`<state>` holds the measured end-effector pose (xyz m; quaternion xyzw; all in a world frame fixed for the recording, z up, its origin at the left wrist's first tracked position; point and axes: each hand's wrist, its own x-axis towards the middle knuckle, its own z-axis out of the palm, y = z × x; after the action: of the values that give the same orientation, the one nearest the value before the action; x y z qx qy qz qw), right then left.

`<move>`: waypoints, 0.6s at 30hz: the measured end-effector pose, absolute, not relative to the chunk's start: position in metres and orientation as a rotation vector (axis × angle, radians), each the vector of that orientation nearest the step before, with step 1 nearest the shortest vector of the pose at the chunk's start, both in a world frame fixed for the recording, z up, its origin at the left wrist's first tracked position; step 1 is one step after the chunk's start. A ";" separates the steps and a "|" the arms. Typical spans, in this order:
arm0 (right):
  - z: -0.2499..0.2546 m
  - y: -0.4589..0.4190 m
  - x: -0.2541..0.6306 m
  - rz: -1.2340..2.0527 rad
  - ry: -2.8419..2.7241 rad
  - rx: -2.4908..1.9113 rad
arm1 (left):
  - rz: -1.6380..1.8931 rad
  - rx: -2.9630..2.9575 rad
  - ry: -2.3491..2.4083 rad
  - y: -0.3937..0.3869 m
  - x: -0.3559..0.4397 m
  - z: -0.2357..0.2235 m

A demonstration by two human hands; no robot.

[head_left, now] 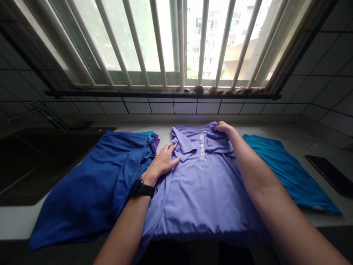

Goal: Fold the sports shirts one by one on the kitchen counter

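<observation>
A lavender T-shirt (198, 195) with white lettering down its middle lies on the counter, both sleeves folded inward and its lower end hanging over the front edge. My left hand (164, 159) rests on the shirt's left side by the folded sleeve, fingers stretched out and thumb apart. At the shirt's upper right shoulder, my right hand (224, 127) pinches the fabric between closed fingers. Dark blue clothing (93, 187) lies close to my left forearm, with bits of turquoise and purple cloth showing behind it. A folded teal garment (286, 169) is to the right of my right forearm.
A dark sink (33, 162) with a faucet (52, 116) takes up the left. On the far right lies a phone (329, 173). Behind the counter (273, 129) rise a tiled wall (162, 108) and a barred window, with small objects along its sill.
</observation>
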<state>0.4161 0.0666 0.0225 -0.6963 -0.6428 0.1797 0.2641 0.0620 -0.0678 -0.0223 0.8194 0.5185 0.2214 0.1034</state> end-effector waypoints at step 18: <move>0.041 -0.101 0.404 0.744 -2.086 -1.062 | 0.935 2.323 1.536 -0.060 0.059 -0.019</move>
<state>0.4040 -0.1015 0.0413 -0.4074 -0.7998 0.2852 0.3361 0.0594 -0.0603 -0.0191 0.7866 0.5203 0.3166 0.1018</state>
